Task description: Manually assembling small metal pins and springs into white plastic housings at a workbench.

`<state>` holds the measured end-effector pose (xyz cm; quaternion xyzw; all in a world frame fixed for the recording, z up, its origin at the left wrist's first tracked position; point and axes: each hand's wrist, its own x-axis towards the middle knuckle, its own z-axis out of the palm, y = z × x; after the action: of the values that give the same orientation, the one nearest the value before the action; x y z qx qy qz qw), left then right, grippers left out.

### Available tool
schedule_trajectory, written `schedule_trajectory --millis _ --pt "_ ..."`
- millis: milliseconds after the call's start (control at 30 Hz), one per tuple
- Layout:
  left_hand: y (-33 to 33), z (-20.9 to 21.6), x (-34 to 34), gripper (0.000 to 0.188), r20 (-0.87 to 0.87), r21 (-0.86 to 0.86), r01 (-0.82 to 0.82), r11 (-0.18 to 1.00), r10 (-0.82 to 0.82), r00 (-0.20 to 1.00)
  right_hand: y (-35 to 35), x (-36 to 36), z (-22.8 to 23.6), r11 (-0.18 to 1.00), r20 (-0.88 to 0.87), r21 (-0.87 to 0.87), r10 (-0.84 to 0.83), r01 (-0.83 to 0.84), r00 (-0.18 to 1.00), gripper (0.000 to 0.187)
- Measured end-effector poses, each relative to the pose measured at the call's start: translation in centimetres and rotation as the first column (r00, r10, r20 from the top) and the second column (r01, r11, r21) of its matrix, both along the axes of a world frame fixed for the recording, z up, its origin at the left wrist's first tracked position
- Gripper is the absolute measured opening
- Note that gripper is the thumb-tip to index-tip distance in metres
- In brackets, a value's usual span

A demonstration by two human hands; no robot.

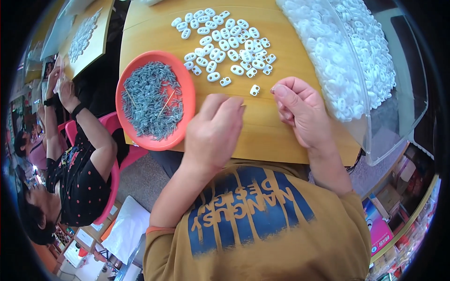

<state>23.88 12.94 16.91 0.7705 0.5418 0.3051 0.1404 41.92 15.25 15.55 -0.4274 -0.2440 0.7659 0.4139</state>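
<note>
My left hand is over the table's near part, just right of an orange-red plate. Its fingers are curled and slightly blurred; whatever they hold is hidden. My right hand is closed in a pinch, thumb against forefinger. A tiny piece shows at its tip, too small to name. Between my hands and a little farther off lies a single white two-hole plastic piece. Beyond it, several similar white oval pieces are scattered. The plate holds a heap of small grey screw-like parts and two thin sticks.
A clear plastic bin full of white pieces stands at the table's right edge. On the left, another person sits on a pink chair, both hands raised near a second table bearing white pieces.
</note>
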Motion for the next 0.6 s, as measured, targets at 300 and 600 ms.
schedule_trajectory --millis 300,600 --pt "2.0 -1.4 3.0 0.017 -0.093 -0.294 -0.108 0.95 0.084 0.992 -0.2 -0.1 -0.1 0.999 0.051 0.032 -0.003 0.002 0.999 0.013" --pt "0.5 0.4 2.1 0.011 0.41 -0.675 0.026 0.737 0.346 0.844 -0.8 0.2 0.4 0.992 -0.022 0.083 0.092 -0.09 0.996 0.017"
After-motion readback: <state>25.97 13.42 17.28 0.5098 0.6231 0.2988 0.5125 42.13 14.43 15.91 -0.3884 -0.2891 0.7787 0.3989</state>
